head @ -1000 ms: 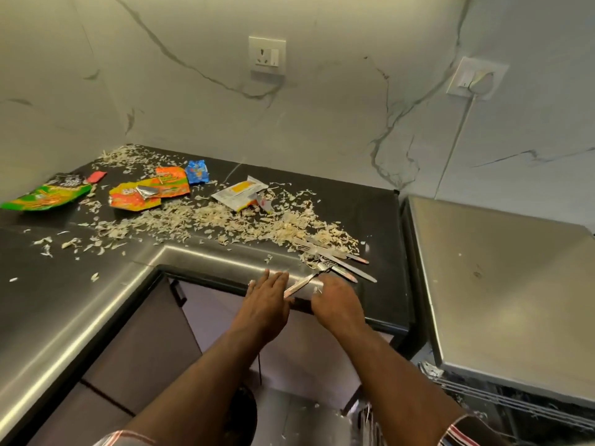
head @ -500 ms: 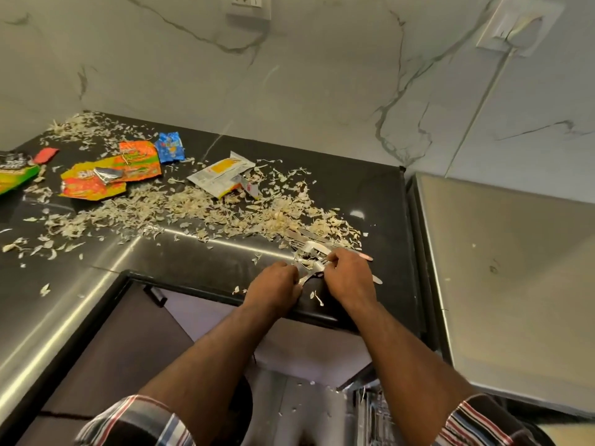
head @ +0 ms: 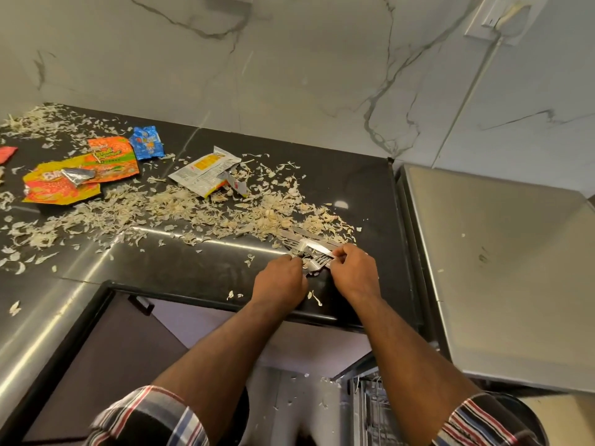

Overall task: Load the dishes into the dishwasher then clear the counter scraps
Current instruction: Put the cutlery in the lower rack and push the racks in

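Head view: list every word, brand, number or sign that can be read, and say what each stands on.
"Ba": partial red lettering on the yellow-orange wrapper; the rest is covered.
Orange wrapper: green lettering and a number, too blurred to read.
Blue wrapper: print too small to read.
White sachet: yellow panel and fine print, unreadable.
Red scrap: no text to be seen.
Cutlery, wall socket: no markings visible.

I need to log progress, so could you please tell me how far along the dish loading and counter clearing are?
Done: no dishes show on the counter, only cutlery. In hand: the left hand and right hand are gathering the cutlery near the counter's front edge. Left: getting it into the dishwasher rack below, then clearing the peel scraps and wrappers.
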Motion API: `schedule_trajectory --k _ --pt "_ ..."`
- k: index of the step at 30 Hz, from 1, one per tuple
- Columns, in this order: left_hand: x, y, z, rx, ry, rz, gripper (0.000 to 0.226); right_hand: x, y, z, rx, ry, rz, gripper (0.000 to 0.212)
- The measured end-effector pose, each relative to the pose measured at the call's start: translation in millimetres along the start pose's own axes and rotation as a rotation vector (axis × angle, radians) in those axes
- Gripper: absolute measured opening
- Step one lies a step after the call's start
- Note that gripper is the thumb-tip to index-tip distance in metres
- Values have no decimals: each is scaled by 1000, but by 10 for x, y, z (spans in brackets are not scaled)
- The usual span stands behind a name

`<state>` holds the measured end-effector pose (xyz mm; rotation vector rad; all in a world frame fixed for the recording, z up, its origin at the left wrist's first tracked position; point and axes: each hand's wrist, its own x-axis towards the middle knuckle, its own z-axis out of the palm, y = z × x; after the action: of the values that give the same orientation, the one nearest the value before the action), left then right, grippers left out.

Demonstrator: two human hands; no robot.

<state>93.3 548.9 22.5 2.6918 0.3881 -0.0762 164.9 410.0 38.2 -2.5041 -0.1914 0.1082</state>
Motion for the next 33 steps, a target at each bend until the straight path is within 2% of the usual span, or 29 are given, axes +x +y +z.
schedule_trajectory --k 8,13,19,22,25,28,30,33 --pt "23 35 4 22 -11 24 25 12 55 -8 -112 -36 -23 14" --pt "81 59 9 25 -38 23 21 5 22 1 -200 -76 -50 16" --pt "96 46 -76 -10 16 93 21 2 29 -24 -235 -130 -74 20" --pt "94 -17 -147 -225 69 30 12 6 40 -32 -255 -132 -102 16" --pt "74 -75 -230 -585 237 -97 8 6 32 -40 -121 -92 -56 19" --pt "69 -116 -275 -1044 304 -351 28 9 -16 -55 315 -108 132 21" --pt "78 -116 -266 -1321 270 -498 40 -27 -85 -60 681 -227 349 24" --pt "92 -53 -267 -1618 173 -596 44 -77 -154 -14 953 -343 503 27"
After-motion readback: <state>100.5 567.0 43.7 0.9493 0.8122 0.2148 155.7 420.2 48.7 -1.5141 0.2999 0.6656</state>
